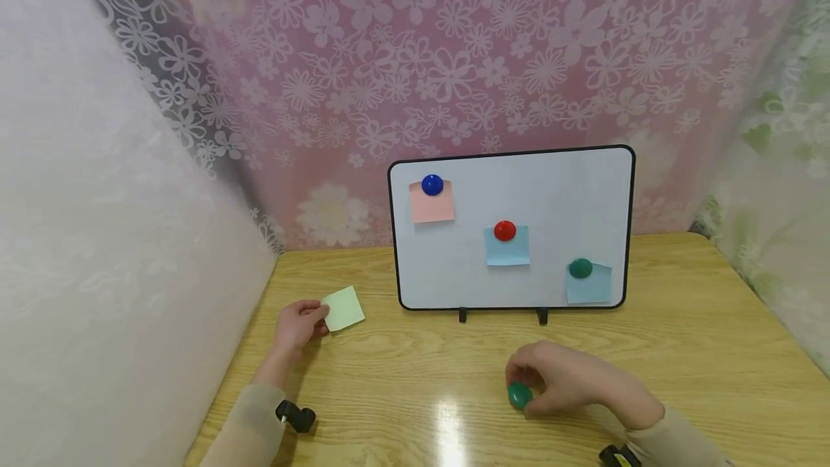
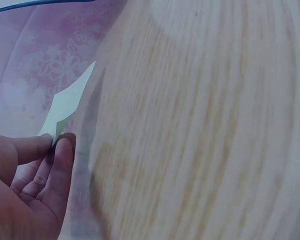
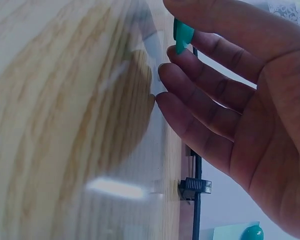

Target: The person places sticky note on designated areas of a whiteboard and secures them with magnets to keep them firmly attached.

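Note:
At the left of the table, my left hand (image 1: 302, 323) pinches a pale green sticky note (image 1: 344, 308) by its near corner. The left wrist view shows the thumb and fingertips on the bent note (image 2: 70, 102). My right hand (image 1: 565, 379) holds a round green magnet (image 1: 519, 396) between thumb and fingers, low in front of the whiteboard (image 1: 454, 279). In the right wrist view the magnet (image 3: 183, 36) sits by the thumb, the other fingers loosely bent.
On the whiteboard, a blue magnet (image 1: 432, 184) pins a pink note (image 1: 432, 206), a red magnet (image 1: 505, 230) a blue note (image 1: 508, 251), and another green magnet (image 1: 581, 268) a second blue note (image 1: 593, 288). Small black feet (image 1: 542, 316) support the board on the wooden table (image 1: 402, 366).

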The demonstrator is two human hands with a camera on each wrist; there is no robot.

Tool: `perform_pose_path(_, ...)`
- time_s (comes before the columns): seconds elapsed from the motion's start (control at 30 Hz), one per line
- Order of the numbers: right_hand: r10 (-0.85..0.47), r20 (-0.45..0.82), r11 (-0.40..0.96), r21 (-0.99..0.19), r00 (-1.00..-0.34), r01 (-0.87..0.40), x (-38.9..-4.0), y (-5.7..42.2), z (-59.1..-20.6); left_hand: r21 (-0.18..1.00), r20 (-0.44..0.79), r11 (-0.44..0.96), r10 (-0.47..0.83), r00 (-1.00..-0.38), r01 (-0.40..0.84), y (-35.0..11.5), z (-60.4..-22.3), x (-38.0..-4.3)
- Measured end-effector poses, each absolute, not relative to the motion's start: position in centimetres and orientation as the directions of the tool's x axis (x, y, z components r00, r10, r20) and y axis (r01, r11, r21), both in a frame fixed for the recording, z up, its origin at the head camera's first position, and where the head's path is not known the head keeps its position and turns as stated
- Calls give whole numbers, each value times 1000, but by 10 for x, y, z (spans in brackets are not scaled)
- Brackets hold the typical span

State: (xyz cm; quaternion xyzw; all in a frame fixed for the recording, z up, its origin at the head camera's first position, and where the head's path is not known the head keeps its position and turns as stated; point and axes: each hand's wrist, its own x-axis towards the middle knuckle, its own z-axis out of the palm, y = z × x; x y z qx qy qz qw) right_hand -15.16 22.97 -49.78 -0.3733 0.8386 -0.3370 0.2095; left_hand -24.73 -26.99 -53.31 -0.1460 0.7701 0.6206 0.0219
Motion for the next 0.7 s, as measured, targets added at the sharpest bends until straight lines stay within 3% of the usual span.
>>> perform_pose_path(0.33, -791, -24, 435, -724, -611, -535, -157, 232, -504, 961, -197, 159, -182, -963, -227, -264, -532, -245)
perform_pose_path(0.7, -735, -87, 527, -697, -673, -486, -155, 228, -498, 965, -196, 142, -159, -968, -219, -257, -528, -240)
